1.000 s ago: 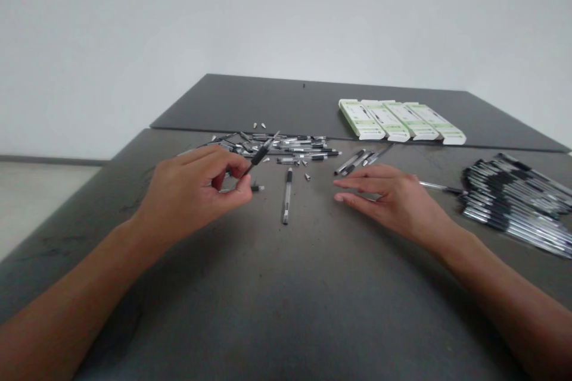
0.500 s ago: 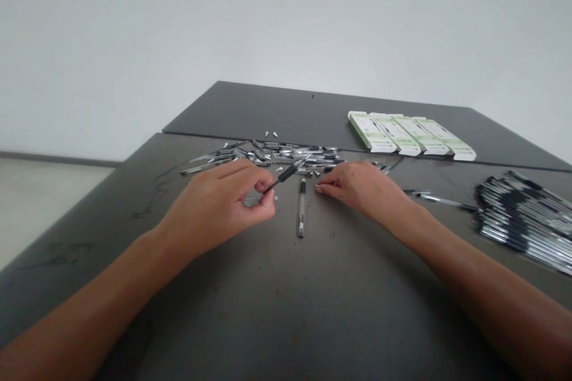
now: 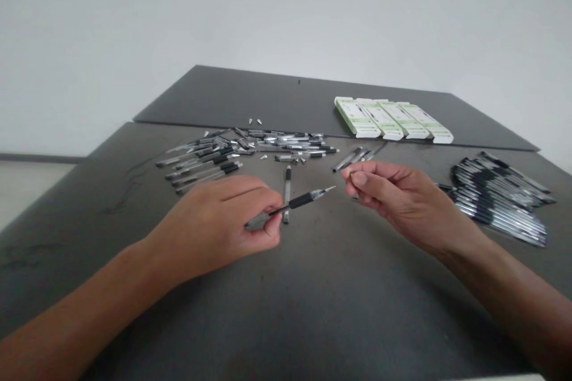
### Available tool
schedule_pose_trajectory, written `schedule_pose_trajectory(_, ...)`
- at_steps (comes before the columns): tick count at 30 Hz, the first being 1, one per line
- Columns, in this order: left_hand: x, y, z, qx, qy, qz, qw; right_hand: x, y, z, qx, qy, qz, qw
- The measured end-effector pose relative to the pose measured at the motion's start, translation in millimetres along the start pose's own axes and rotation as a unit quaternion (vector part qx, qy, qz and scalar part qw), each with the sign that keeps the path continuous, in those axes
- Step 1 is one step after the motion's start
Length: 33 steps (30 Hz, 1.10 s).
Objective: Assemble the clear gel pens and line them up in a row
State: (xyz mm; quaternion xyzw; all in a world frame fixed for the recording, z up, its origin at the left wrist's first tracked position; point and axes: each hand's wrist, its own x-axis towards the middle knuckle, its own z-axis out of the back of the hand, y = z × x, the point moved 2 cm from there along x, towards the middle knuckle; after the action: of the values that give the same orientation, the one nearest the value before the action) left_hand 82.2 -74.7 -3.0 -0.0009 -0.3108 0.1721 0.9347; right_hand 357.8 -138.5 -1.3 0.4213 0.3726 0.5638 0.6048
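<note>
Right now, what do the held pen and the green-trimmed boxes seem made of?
The pen looks like glossy clear plastic with a matte black rubbery grip; its shiny tip is probably metal. The boxes look like matte printed card, given crisp edges.

A thin clear plastic pen (image 3: 301, 201) with a fat black middle and a pointy silver tip points toward two o'clock, its back end pinched in the left hand (image 3: 218, 220).
</note>
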Motion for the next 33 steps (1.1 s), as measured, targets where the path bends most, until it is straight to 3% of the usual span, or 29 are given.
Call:
schedule_pose_trajectory(4, -4.1, -11.7, -14.5, -0.045, 0.035, -0.005, 0.998, -28.6, -2.3, -19.6, 0.259, 0.040, -0.098, 0.960)
schedule_pose_trajectory(9, -7.1, -18.3, -25.7, -0.083, 0.070, 0.030, 0.994, -31.5, -8.3, -33.3, 0.389, 0.046, -0.120, 0.912)
schedule_pose_trajectory(19, -8.2, -27.4, -31.8, -0.122, 0.067, 0.085, 0.987, -44.3, -14.5, -46.6, 0.405, 0.038, -0.116, 0.906)
schedule_pose_trajectory(26, -4.5, -27.0, -29.9, -0.100, 0.066, 0.079, 0.990, -43.7, -17.5, -48.7, 0.368, 0.029, -0.106, 0.923)
schedule_pose_trajectory(33, -8.7, -26.9, -30.5, -0.098, 0.076, 0.066, 0.990, -43.6, -17.4, -50.7, 0.372, 0.032, -0.101, 0.922)
